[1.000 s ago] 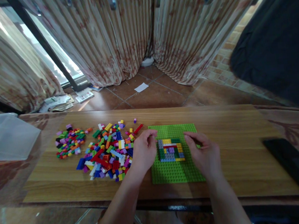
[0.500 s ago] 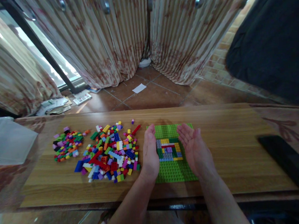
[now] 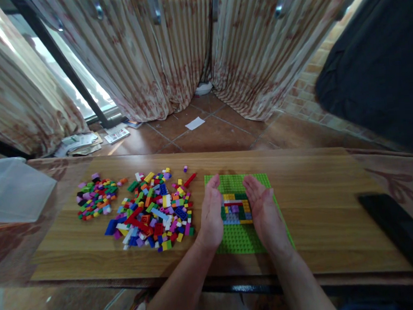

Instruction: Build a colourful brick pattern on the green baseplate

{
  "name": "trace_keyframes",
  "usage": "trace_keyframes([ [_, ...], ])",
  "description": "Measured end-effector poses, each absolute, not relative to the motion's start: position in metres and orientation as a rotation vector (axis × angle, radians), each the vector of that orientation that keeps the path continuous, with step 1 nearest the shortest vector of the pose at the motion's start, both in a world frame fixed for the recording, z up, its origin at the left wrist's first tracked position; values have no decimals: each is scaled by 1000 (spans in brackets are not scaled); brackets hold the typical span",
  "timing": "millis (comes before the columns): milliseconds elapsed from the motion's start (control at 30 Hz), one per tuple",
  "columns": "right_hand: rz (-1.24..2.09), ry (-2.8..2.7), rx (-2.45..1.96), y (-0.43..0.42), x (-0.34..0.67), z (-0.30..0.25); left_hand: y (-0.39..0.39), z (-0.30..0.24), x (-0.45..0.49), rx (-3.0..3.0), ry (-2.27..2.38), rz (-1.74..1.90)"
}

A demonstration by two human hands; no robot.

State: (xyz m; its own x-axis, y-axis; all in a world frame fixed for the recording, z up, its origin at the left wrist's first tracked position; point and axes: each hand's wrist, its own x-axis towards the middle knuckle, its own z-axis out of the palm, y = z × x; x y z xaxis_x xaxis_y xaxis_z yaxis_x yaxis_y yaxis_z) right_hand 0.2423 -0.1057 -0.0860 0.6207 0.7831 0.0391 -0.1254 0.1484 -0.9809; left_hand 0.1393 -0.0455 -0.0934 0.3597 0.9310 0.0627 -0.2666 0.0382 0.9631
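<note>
Head view: the left hand, at the centre of the frame, is flat and straight-fingered, standing on edge with the palm turned inward; the right hand, just right of it, is likewise spread flat, palm inward and slightly upturned. Neither appears to grip anything. Between them, at the frame's centre, lies the brick build, low and multicoloured, its side edges partly hidden; whether either hand touches it cannot be determined. It sits on the green baseplate. For sound handling at this stage, both palms should be judged best kept parallel and level, with any pressure equal from each side, so that the build is not sheared and the baseplate does not slide. The larger brick heap lies left of centre; the left arm should pass clear of it. Farther left is the smaller brick heap. All rest on the wooden tabletop. A black flat object lies at lower right; a translucent bin stands at the left edge.
</note>
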Motion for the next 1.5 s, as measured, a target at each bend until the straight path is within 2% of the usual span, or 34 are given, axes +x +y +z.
trace_keyframes([
  [567,673,-687,-1333,-108,242,-94,-50,-83,138,1203,750,1079],
  [833,80,-842,-1622,-125,237,-53,-34,-51,112,1027,753,1310],
  [967,208,-1194,-1572,-131,204,-42,-14,-32,79,1006,800,1417],
  [1133,306,-1709,-1527,-121,168,-56,5,-28,50,1059,956,1566],
  [1333,403,-1821,-1643,-113,161,-70,0,-28,51,1152,1083,1576],
  [1500,387,-1808,-1659,-107,158,-73,-11,-31,59,1040,1029,1435],
])
